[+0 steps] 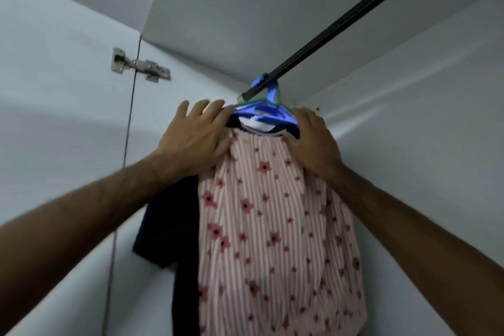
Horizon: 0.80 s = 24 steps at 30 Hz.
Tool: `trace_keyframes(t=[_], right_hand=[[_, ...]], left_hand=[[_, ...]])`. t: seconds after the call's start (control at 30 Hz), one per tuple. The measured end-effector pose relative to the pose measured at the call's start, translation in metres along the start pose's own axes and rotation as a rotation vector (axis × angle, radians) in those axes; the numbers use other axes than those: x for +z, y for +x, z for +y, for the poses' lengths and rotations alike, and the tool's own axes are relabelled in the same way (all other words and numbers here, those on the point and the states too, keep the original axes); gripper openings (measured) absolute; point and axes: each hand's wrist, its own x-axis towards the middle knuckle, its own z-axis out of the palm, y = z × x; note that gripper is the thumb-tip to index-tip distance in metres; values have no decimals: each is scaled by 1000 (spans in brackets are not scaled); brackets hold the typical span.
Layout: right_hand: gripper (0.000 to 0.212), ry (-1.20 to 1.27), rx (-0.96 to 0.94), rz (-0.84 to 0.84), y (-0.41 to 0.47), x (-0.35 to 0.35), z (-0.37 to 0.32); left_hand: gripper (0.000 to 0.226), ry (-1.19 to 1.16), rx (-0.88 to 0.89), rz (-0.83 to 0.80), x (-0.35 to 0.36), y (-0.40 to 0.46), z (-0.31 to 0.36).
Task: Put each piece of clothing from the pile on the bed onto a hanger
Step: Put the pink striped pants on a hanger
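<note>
A pink striped garment with red flowers (275,226) hangs in front on a blue hanger (268,112), hooked over the black wardrobe rail (341,24). Behind it hang a dark garment (169,232) and a white one (253,124), with a green hanger (255,101) among them. My left hand (195,139) rests on the left shoulder of the hung clothes, fingers spread and straight. On the right shoulder lies my right hand (313,142), its fingers over the cloth and the hanger's end. Neither hand curls round anything that I can see.
I am looking up into a white wardrobe. A metal door hinge (140,67) sits on the left panel. The rail runs up to the right, bare of hangers past the clothes. The wardrobe's back wall and top panel are close behind the hanging clothes.
</note>
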Motion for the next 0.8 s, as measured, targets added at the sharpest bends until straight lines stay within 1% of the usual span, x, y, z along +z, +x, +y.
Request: trace_keyframes(t=[0.07,0.13,0.23,0.3,0.37,0.43,0.57,0.7,0.8], right_hand=[[67,-111,-201,33,-38,-3,-20],[71,-130,-316,6,-78,-9,-46],[77,-67,-331,-120,-137,-16,-93],[81,20,-327,-197,-176,-19,-128],[83,80,-328,-239,-209,-22,-157],[86,119,-365,-293,-243,-24,-198],[85,266,-427,-410,-313,-36,-296],[85,415,-458,-533,-375,-64,-412],[87,547,-473,-609,-414,-90,-500]], left_hand=[[69,-11,7,-48,-2,-38,10],[72,-75,-34,-96,-9,-80,20],[75,-127,-60,-182,-26,-154,31],[77,-101,-82,-276,-43,-208,29],[77,-73,-115,-358,-59,-255,23],[76,-57,-150,-459,-85,-306,9],[77,-17,-239,-629,-159,-412,-21],[77,26,-282,-769,-258,-510,-54],[77,112,-312,-862,-335,-569,-85]])
